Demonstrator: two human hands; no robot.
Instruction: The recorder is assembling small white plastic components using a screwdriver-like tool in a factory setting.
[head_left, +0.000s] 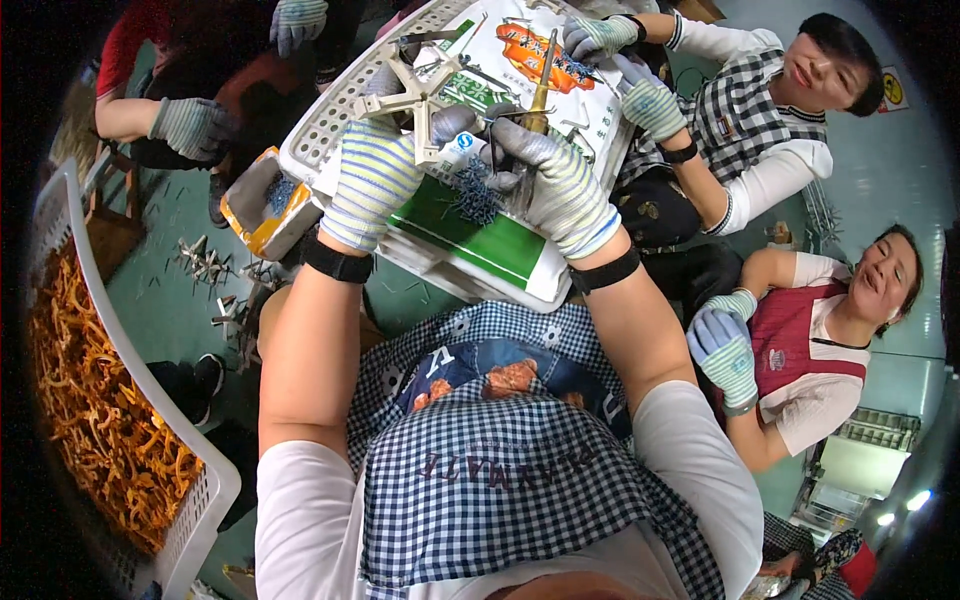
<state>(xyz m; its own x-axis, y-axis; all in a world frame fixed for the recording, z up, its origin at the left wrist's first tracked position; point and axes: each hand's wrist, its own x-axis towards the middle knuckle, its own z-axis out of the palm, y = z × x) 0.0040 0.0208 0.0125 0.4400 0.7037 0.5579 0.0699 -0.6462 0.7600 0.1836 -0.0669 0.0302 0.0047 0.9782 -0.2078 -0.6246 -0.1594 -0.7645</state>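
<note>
My left hand (385, 175), in a striped glove with a grey palm, is closed around a beige branching frame piece (408, 92) with several arms. Close beside it, my right hand (568, 185) is closed on a slim tool with a yellowish handle (538, 108); its thin shaft points away from me. A dark thin bar lies by my right fingertips, partly hidden. Below and between the hands, small blue screw-like pieces (477, 192) are heaped on a white and green printed sheet (470, 235) over a white plastic crate (305, 150).
An orange-edged white box (270, 205) with blue pieces stands left of the crate. Metal parts (205, 262) lie on the floor. A large white crate (200, 500) of orange-brown strips (95, 400) is at left. Co-workers' gloved hands (655, 105) reach over the crate's far right.
</note>
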